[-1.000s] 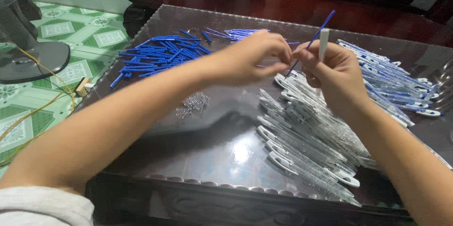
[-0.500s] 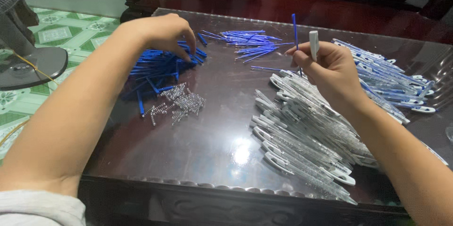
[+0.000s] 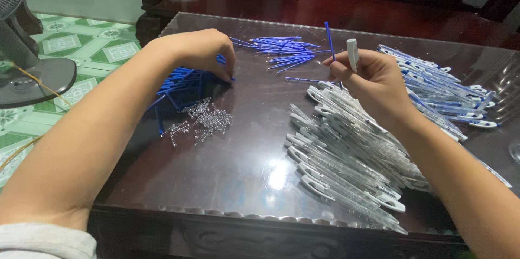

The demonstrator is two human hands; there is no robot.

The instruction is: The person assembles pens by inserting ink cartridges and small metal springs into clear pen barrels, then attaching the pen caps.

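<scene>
Blue plastic parts [image 3: 181, 83] lie in a heap at the left of the table, and our left hand [image 3: 203, 50] rests on this heap with fingers curled down into it; we cannot tell if it has already pinched one piece. Just below the heap is a small scatter of metal springs [image 3: 203, 121]. Further back in the middle lies a second bunch of thin blue refills [image 3: 281, 48].

Our right hand [image 3: 374, 80] is closed around a white pen barrel [image 3: 352, 53], held upright, and a blue refill [image 3: 329, 34] stands beside it between the fingers. Under this hand a large pile of clear pen barrels [image 3: 346, 156] is waiting, while at the far right lies a pile of pens with blue inside [image 3: 433, 88], which look finished. We judge that a good part is done, but much work is left, because the pile of clear barrels is large.

Everything sits on a dark glass table top [image 3: 244, 178] with a carved wooden edge. Left of it we see a green patterned floor [image 3: 81, 48] and the base of a fan [image 3: 32, 77].
</scene>
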